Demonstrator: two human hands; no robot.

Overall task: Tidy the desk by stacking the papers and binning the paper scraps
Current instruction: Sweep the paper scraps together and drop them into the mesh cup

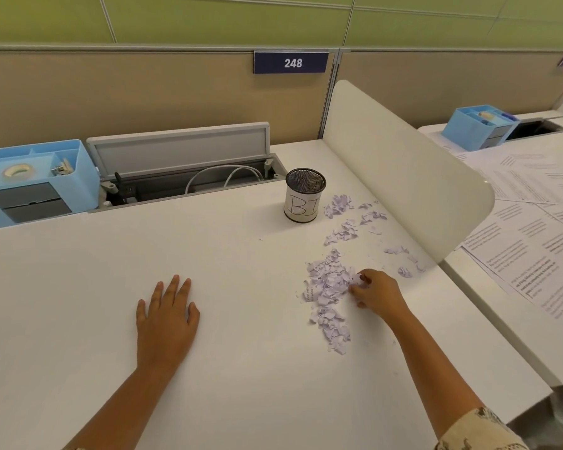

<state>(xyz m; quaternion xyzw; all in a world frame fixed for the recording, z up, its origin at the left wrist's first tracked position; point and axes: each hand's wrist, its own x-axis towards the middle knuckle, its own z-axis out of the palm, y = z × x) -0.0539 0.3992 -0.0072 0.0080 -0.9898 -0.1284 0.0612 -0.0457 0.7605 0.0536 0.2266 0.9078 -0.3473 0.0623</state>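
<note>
The right hand (376, 292) pinches paper scraps (327, 287) in its grip, near of the mesh bin (304, 196); the left hand (165, 315) lies flat, fingers straight, on the counter (111, 254).

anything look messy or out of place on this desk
Yes: torn paper scraps lie strewn across the desk beside the mesh bin rather than inside it. The right hand is gathering some.

An office, clearly: white desk (111, 254) boxed in by tan cubicle partitions (143, 92), a number plate (291, 62) reading 248, an open cable tray (189, 180), blue organizer (36, 177), printed papers (533, 228) next door.
</note>
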